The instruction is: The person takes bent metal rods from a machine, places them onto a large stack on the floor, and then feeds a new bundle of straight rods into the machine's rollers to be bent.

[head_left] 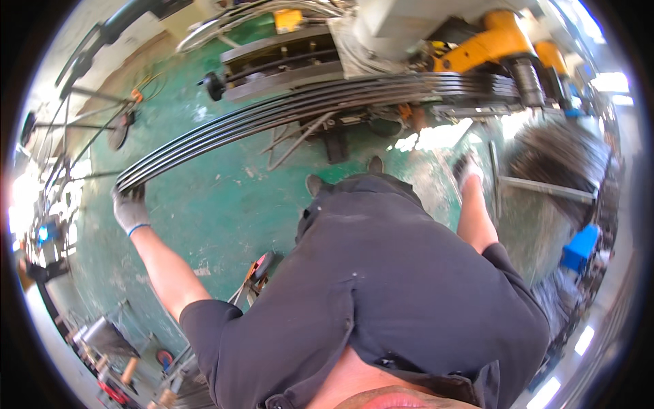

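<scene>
Several long dark metal tubes [259, 113] run side by side from the far left across to the machine at the right, curved by the lens. My left hand [131, 208], in a pale glove with a blue cuff edge, is closed around their left ends, its fingertips partly hidden by the tubes. My right hand [468, 169], also gloved, is held out to the right, away from the tubes. Its dark-tipped fingers look loosely apart, with nothing visible in them.
An orange machine arm [487, 44] stands over the tubes' right end. Behind them is a metal frame [283, 65] with a black knob. A bundle of thin rods [562, 160] lies at right on a rack, near a blue box [580, 247]. A wheeled stand [119, 129] is at left.
</scene>
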`<state>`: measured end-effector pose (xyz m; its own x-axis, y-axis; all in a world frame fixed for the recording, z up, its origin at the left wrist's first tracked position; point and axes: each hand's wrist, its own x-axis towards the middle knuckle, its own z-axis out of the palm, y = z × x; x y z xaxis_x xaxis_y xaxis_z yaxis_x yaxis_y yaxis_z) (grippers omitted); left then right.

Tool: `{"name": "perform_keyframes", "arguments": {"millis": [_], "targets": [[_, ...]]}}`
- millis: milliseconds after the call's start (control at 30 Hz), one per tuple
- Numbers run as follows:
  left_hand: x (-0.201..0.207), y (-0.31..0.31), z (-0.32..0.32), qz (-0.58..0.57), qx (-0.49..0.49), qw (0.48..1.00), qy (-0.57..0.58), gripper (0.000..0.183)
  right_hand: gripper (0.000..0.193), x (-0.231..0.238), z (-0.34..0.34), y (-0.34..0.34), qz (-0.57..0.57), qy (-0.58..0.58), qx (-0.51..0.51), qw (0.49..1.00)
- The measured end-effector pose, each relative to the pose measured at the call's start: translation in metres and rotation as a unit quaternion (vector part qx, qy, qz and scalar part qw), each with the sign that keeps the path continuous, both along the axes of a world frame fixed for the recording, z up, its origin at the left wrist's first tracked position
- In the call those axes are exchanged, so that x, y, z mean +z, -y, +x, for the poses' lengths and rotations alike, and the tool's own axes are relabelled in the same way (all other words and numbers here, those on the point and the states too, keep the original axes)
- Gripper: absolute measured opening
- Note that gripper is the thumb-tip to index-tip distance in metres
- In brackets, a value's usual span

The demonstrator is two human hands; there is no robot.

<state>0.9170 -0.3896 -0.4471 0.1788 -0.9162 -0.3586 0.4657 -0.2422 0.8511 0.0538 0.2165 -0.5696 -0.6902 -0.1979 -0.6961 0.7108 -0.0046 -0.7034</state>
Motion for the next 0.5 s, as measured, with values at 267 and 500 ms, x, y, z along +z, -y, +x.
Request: {"name": "perform_keyframes", "arguments": {"millis": [267, 500], "targets": [[-0.039, -0.068, -0.107, 0.021, 0.097, 0.989, -0.111, 0.076, 0.037, 0.027, 0.004, 0.031, 0.149, -0.019, 0.017, 0.988], [-0.138, -0.181, -0.307, 0.193, 0.114, 0.957, -0.185, 0.052, 0.035, -0.039, -0.106, -0.021, 0.168, 0.054, 0.051, 0.983]]}}
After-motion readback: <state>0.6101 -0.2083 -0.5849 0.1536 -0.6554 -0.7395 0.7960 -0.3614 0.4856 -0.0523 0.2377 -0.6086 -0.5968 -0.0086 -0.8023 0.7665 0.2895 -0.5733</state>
